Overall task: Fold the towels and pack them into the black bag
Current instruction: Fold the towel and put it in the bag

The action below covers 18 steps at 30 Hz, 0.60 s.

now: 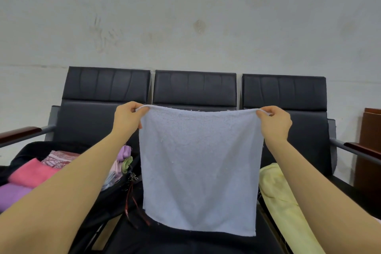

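The left hand point(127, 117) and right hand point(275, 122) each pinch a top corner of the pale blue towel point(200, 169), which hangs flat, square, top edge running nine to three, above the black three-seat bench point(194, 88). The black bag point(31, 150) lies at eight o'clock; a grey wall point(185, 16) stands behind.

Support: three-seat black padded bench point(193, 88), wooden-capped armrests at both ends. Left seat carries an open black bag point(107, 202) containing folded towels. Right seat carries a pale yellow towel point(276, 192), lying loose. Middle seat mostly hidden from view.
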{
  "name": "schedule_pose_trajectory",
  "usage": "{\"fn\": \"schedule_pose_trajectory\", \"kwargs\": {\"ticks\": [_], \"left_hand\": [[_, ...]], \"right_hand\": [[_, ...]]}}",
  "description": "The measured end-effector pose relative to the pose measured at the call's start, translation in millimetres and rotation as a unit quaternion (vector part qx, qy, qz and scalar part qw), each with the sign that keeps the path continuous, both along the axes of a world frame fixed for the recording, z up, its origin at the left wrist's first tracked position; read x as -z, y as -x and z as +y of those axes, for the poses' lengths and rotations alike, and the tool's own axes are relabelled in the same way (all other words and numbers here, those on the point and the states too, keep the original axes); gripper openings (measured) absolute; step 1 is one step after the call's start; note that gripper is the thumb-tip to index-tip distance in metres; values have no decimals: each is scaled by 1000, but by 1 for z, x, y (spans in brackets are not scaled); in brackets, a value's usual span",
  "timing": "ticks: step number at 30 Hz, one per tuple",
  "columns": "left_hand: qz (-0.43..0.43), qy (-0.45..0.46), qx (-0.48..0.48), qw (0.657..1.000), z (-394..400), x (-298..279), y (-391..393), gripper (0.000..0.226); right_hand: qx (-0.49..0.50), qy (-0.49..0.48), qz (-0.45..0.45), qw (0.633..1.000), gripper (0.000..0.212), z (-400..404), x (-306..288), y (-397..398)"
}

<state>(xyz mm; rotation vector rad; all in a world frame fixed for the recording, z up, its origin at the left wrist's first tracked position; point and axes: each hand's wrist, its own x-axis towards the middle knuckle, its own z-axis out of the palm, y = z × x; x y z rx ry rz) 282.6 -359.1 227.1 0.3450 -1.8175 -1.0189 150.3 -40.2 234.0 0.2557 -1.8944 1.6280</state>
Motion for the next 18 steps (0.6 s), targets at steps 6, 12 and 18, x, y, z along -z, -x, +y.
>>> {"fn": "schedule_pose_trajectory", "kwargs": {"ticks": [6, 12, 18], "left_hand": [[3, -74, 8, 997, -2, 13, -3, 14], [36, -96, 14, 995, -2, 10, -4, 17], [36, -101, -16, 994, -1, 13, -5, 26]], "right_hand": [[-48, 75, -41, 995, 12, -5, 7, -2], [-55, 95, -9, 994, 18, -5, 8, -3], [-21, 76, 19, 997, 14, -6, 4, -4]]}}
